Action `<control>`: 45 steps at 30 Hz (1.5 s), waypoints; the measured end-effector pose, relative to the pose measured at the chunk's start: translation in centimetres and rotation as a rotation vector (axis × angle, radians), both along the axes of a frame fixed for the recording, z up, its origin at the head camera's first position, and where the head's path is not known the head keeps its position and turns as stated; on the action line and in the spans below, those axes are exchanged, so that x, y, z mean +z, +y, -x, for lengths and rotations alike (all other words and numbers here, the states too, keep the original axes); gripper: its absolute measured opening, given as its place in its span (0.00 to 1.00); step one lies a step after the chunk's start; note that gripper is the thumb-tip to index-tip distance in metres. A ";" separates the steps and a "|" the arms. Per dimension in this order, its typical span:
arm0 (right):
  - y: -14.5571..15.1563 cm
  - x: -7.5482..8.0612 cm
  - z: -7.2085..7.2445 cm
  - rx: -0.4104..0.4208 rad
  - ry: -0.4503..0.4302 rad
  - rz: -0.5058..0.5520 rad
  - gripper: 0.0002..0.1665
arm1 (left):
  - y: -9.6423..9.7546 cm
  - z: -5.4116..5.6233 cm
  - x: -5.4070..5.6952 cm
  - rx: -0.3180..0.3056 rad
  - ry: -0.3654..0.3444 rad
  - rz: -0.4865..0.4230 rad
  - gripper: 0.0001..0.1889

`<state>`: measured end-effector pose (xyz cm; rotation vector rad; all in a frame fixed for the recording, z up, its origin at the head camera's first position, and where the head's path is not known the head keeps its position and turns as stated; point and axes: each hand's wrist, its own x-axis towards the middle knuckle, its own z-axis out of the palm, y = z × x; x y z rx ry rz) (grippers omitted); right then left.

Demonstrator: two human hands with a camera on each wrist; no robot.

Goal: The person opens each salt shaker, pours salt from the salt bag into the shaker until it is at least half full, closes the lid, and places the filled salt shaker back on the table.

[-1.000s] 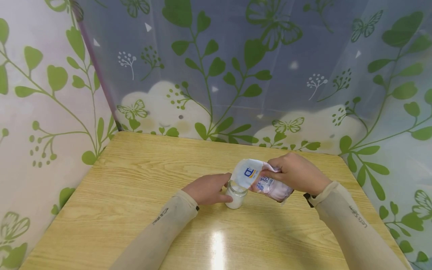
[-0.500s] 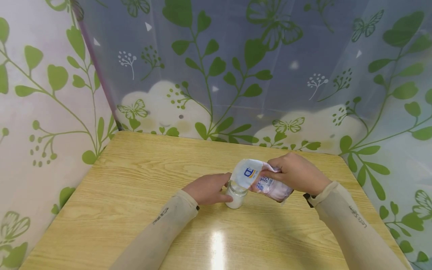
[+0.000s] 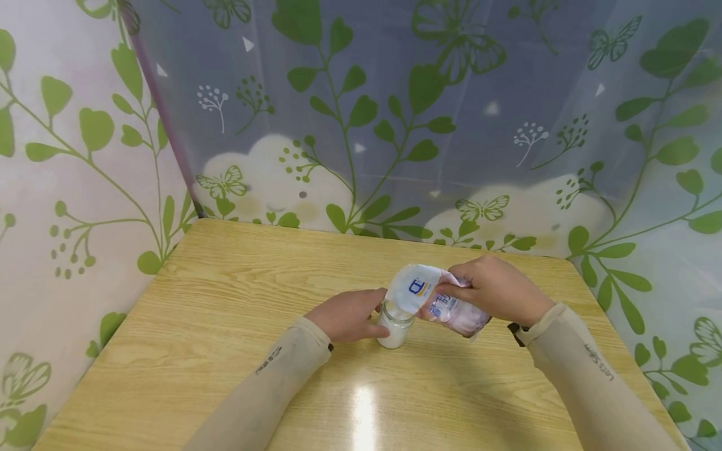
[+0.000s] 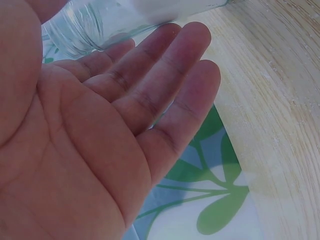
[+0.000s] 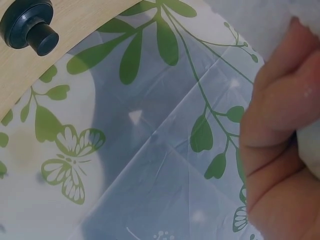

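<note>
A small clear glass jar (image 3: 393, 333) with white contents stands upright on the wooden table. My left hand (image 3: 346, 316) holds it from the left, thumb at its front and fingers behind. In the left wrist view, the jar (image 4: 135, 20) lies beyond the nearly straight fingers (image 4: 175, 60). My right hand (image 3: 502, 288) grips a soft plastic bag (image 3: 451, 311), pale pink and white with blue lettering. The bag is tilted, its wide white end over the jar's mouth and partly hiding it. Whatever passes between bag and jar is hidden. Curled fingers (image 5: 285, 105) show in the right wrist view.
The wood-grain table (image 3: 254, 269) spreads around both hands, with a bright reflection near its front. Leaf-patterned curtains (image 3: 372, 169) rise behind and at both sides. A dark knobbed object (image 5: 30, 25) shows at the corner of the right wrist view.
The bag has shifted very slightly in the right hand, its printed face creasing differently. Both hands and the jar stay where they were.
</note>
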<state>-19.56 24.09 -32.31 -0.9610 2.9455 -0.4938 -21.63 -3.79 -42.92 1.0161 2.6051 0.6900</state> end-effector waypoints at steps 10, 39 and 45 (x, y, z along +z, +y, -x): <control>0.0 0.0 0.0 0.001 0.000 0.018 0.16 | -0.1 0.0 0.1 -0.005 -0.003 -0.014 0.25; 0.6 -1.6 -0.2 -0.028 -0.025 0.095 0.15 | 0.0 0.1 0.0 -0.007 0.007 -0.010 0.24; 0.9 -2.0 -0.3 -0.037 -0.014 0.103 0.16 | 0.0 0.2 -0.1 -0.005 0.009 -0.018 0.24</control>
